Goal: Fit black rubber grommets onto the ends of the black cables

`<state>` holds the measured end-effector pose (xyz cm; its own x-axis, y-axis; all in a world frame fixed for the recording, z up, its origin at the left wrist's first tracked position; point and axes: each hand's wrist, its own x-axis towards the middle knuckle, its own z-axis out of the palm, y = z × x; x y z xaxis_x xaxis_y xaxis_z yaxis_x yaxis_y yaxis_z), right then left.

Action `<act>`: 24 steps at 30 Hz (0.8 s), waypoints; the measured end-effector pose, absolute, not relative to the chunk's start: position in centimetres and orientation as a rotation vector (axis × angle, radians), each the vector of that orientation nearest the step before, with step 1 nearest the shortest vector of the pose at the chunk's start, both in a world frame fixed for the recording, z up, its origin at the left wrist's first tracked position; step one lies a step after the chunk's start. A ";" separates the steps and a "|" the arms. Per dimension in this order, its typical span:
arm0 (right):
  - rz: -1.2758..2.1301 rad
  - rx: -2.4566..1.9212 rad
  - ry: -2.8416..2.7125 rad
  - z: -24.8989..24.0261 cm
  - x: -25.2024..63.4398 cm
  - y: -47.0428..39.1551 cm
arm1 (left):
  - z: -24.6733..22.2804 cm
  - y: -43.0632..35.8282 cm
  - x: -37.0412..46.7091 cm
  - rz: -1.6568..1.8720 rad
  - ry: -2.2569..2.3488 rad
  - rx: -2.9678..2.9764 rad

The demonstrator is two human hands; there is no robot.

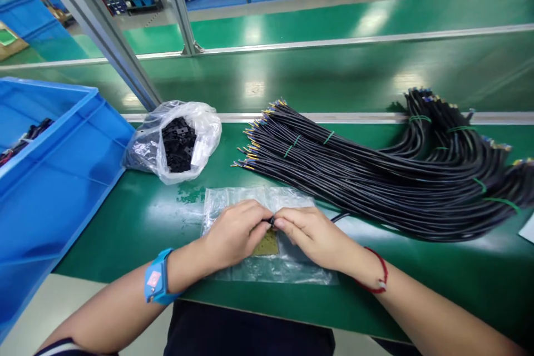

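Note:
My left hand and my right hand meet fingertip to fingertip above a clear plastic bag lying flat on the green table. Both pinch a small black piece between them; its shape is mostly hidden by the fingers. A black cable sticks out from behind my right hand. Under the hands, something yellowish shows at the bag. Right of the hands lie bundles of black cables with stripped coloured wire ends, tied with green bands.
An open plastic bag of small black parts stands at the back left. A large blue bin borders the left side. A metal post rises behind the bag. White paper lies at the right edge.

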<state>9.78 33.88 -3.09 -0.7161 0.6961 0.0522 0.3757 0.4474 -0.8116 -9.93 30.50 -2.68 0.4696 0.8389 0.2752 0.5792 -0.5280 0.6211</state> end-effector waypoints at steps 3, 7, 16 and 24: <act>1.334 -0.898 -2.316 -3.0 9.7 34.2 | -3.0 30.5 -10.1 0.722 1.120 2.317; 1.186 -0.860 -2.346 -2.7 10.1 34.3 | -2.2 30.5 -10.6 0.805 1.150 2.176; 0.813 -0.731 -2.353 -2.6 10.2 33.6 | -0.8 30.3 -10.4 0.731 1.166 1.766; 0.930 -0.668 -2.499 -1.6 10.6 33.6 | -1.4 29.9 -10.6 0.782 1.045 2.026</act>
